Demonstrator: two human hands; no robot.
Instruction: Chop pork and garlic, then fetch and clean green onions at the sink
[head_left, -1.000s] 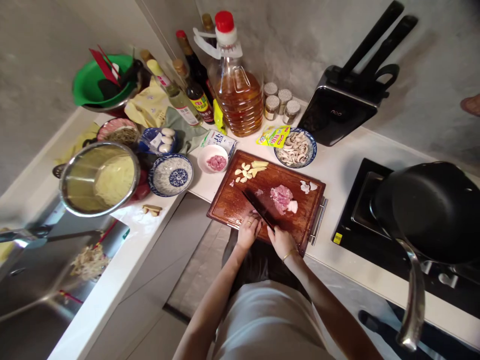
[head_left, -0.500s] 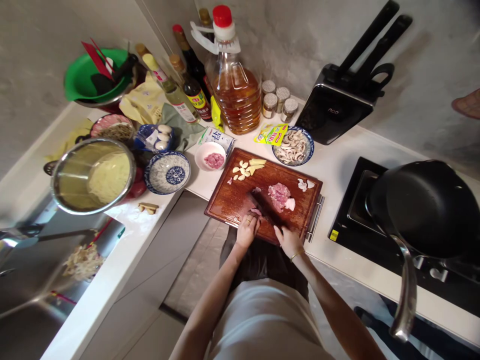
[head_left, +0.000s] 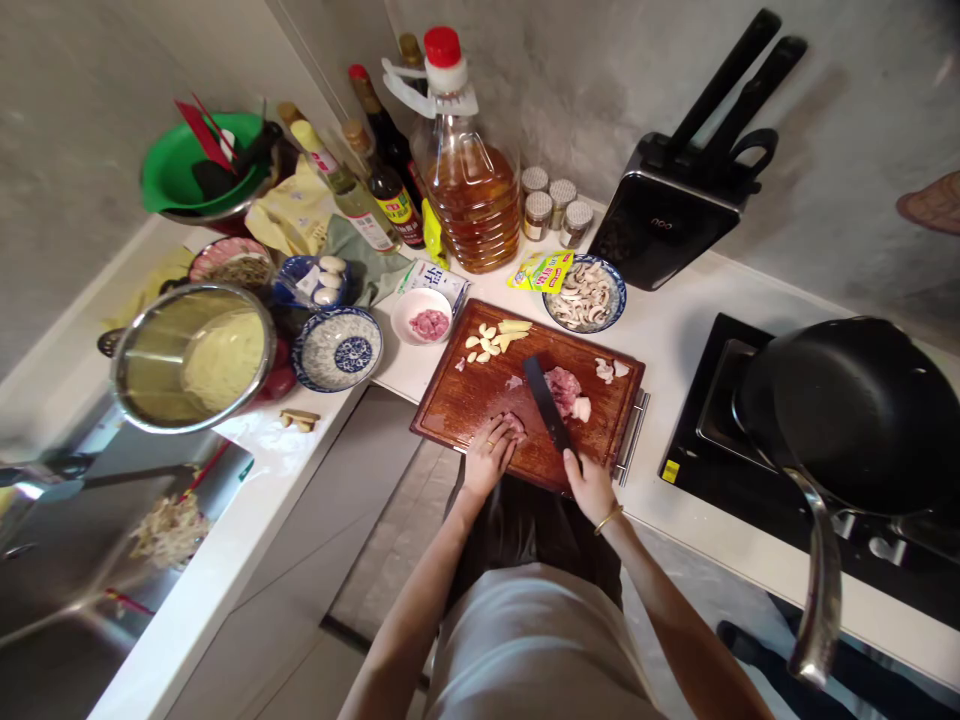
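A wooden cutting board [head_left: 465,400] lies at the counter's front edge. Near its front side, my left hand [head_left: 487,458] is closed over the edge of a piece of raw meat [head_left: 514,426], its fingers pressed against it. My right hand [head_left: 590,487] grips a dark-bladed knife [head_left: 546,400] by the handle. The blade points away from me, right of the left hand, and partly covers a larger heap of meat [head_left: 562,388]. Peeled garlic cloves [head_left: 484,343] and pale yellow pieces [head_left: 514,328] lie at the board's back left, small white pieces [head_left: 610,369] at its right.
Behind the board stand a bowl of meat [head_left: 427,322], a bowl of sliced mushrooms [head_left: 589,298], an oil jug [head_left: 474,190] and a knife block [head_left: 656,220]. A black pan [head_left: 840,410] sits on the cooktop at right. Left are a metal bowl [head_left: 142,390] and the sink [head_left: 67,560].
The knife has moved right, away from my left hand, and its blade now overlaps the larger meat heap. My left hand has shifted slightly left, uncovering more of the meat piece.
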